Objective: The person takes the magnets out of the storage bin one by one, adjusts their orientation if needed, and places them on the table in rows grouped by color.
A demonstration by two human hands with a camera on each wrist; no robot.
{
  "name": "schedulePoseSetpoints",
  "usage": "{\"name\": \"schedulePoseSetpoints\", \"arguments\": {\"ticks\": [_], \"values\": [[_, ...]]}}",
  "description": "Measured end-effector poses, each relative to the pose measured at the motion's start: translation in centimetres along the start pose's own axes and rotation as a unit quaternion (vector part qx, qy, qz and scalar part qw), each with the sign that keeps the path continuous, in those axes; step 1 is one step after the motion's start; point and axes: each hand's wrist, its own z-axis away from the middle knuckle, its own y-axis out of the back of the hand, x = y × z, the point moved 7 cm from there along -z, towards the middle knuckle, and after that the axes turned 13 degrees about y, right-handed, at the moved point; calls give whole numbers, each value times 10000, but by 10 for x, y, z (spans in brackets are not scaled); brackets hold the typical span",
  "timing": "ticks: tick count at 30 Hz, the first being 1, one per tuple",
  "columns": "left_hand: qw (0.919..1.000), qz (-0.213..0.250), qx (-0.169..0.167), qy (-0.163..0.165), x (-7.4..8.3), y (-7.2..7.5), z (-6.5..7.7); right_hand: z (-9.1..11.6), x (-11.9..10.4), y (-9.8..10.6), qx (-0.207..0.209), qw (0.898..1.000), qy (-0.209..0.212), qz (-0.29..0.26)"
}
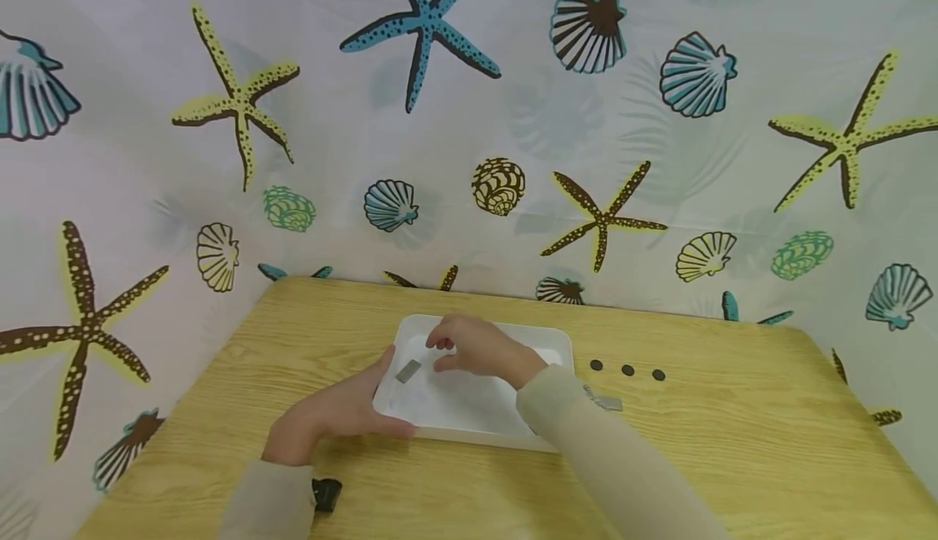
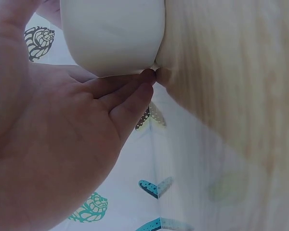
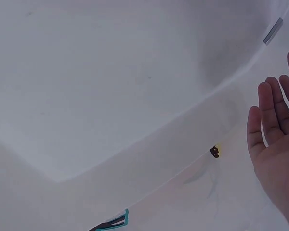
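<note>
A shallow white tray (image 1: 469, 410) lies on the wooden table. My left hand (image 1: 352, 406) grips its left end, thumb along the near side and fingers at the left side. In the left wrist view, fingertips touch the tray's lower edge (image 2: 115, 43). Inside the tray, toward the left, is a small flat grey metal plate (image 1: 408, 371), also visible in the right wrist view as a thin grey strip (image 3: 273, 31). Above the tray, just right of that plate, hovers my right hand (image 1: 476, 349). Its fingers are loosely bent, with nothing visible between them.
Three small dark discs (image 1: 628, 370) lie in a row on the table (image 1: 733, 442), right of the tray. Another flat grey piece (image 1: 608, 402) lies beside my right sleeve, partly covered by it. A black object (image 1: 326, 493) is at my left sleeve. A shell-patterned curtain (image 1: 454, 133) stands behind.
</note>
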Motion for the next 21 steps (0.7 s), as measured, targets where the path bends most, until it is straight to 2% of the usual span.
{"name": "schedulePoseSetpoints", "arguments": {"ticks": [8,14,21], "values": [[9999,76,-12,-86,0,1,1,-12,6,-16,-186,9998,-36,26],[9997,163,-57,-182,2,1,3,-17,2,-19,-199,9997,-83,-123],[9999,45,-7,-94,-2,2,3,-26,-1,-29,-214,9995,166,-183]]}}
